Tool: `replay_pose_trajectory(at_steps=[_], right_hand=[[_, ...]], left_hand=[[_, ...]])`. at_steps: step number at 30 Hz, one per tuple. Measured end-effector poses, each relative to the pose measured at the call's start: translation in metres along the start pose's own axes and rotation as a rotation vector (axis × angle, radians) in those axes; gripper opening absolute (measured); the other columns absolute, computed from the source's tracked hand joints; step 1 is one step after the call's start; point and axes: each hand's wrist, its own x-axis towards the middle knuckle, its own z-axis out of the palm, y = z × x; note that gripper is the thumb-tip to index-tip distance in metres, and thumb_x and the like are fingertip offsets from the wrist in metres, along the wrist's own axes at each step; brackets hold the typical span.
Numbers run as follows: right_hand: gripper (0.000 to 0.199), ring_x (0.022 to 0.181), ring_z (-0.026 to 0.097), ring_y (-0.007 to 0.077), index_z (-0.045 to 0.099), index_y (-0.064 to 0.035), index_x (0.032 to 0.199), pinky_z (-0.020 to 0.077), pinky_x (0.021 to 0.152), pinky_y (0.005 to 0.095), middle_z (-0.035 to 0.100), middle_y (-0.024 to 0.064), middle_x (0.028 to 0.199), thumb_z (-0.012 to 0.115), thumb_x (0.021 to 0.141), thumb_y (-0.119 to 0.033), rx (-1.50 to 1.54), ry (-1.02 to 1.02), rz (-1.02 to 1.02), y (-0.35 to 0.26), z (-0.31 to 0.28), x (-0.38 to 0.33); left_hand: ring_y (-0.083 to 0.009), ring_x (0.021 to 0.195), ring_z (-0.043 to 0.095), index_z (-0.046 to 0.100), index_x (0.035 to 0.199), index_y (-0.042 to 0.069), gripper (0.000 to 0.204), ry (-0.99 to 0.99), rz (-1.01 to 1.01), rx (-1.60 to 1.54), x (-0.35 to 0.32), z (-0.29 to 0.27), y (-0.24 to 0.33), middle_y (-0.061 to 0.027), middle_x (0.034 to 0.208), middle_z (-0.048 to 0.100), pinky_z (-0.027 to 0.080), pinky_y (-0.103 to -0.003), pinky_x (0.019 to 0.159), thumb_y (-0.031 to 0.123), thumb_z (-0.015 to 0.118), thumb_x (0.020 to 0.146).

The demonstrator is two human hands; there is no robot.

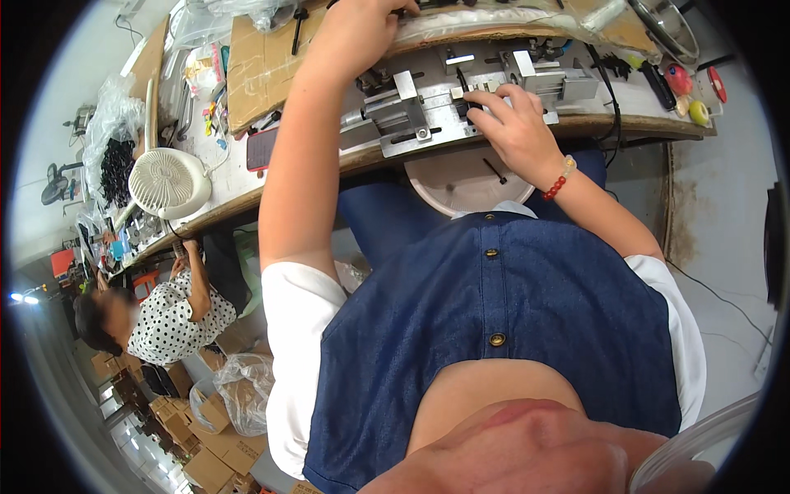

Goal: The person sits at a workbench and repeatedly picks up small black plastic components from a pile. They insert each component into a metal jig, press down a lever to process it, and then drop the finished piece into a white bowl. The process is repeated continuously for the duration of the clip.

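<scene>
My right hand [522,130] rests at a metal clamping fixture [424,123] on the bench, wearing a bead bracelet. Its thumb and forefinger close on a thin black rod [462,81] at the fixture's middle. My left hand [355,34] reaches over the far side of the bench, by the cardboard and clear plastic. Its fingertips run to the picture's upper edge beside dark pieces, so what they hold, if anything, is hidden. A pale round basin [448,188] sits below the bench edge at my lap, with a black rod-like part [494,170] in it.
Left of the fixture lie a phone [260,151], a cardboard sheet [259,78] and a white fan [169,183]. A black cable [611,86] hangs at the right, near a metal bowl [668,29]. A person in a dotted shirt [177,321] sits farther left, by cardboard boxes [222,449].
</scene>
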Motion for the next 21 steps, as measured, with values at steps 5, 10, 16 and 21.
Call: replay_pose_trajectory(at_steps=[5, 10, 16, 21], right_hand=[[0.020, 0.113, 0.056, 0.0251, 0.068, -0.0118, 0.108, 0.0407, 0.097, 0.0408, 0.064, 0.0005, 0.127, 0.068, 0.088, -0.016, 0.033, 0.014, -0.011, 0.002, -0.004, 0.004], [0.023, 0.110, 0.057, 0.0231, 0.069, -0.0123, 0.107, 0.0392, 0.090, 0.0387, 0.066, 0.0022, 0.115, 0.072, 0.091, -0.029, 0.107, 0.212, 0.012, 0.032, -0.021, 0.045], [0.021, 0.103, 0.053, 0.0296, 0.070, -0.0117, 0.094, 0.0360, 0.090, 0.0450, 0.060, 0.0065, 0.098, 0.076, 0.085, -0.030, -0.084, 0.334, 0.232, 0.083, -0.021, 0.133], [0.021, 0.085, 0.060, 0.0243, 0.071, -0.0062, 0.096, 0.0453, 0.077, 0.0411, 0.064, 0.0079, 0.085, 0.074, 0.090, -0.026, 0.146, 0.245, 0.374, 0.094, -0.027, 0.149]], left_hand=[[-0.0255, 0.096, 0.066, 0.076, 0.109, 0.013, 0.021, -0.132, 0.033, -0.134, 0.000, -0.014, -0.021, -0.0107, 0.108, 0.068, 0.053, -0.036, 0.081, 0.009, 0.069, 0.090], [-0.0100, 0.087, 0.069, 0.076, 0.115, 0.010, 0.020, 0.014, -0.295, -0.602, -0.015, -0.006, -0.032, -0.0046, 0.110, 0.072, 0.052, -0.027, 0.076, 0.015, 0.073, 0.096], [-0.0110, 0.073, 0.069, 0.072, 0.119, -0.001, 0.025, 0.424, -0.436, -0.924, -0.053, 0.023, 0.041, -0.0083, 0.112, 0.068, 0.049, -0.021, 0.058, 0.010, 0.072, 0.096], [-0.0109, 0.066, 0.064, 0.080, 0.103, 0.009, 0.023, 0.408, -0.219, -0.533, -0.110, 0.085, 0.088, -0.0074, 0.107, 0.055, 0.054, -0.024, 0.057, 0.002, 0.083, 0.082]])
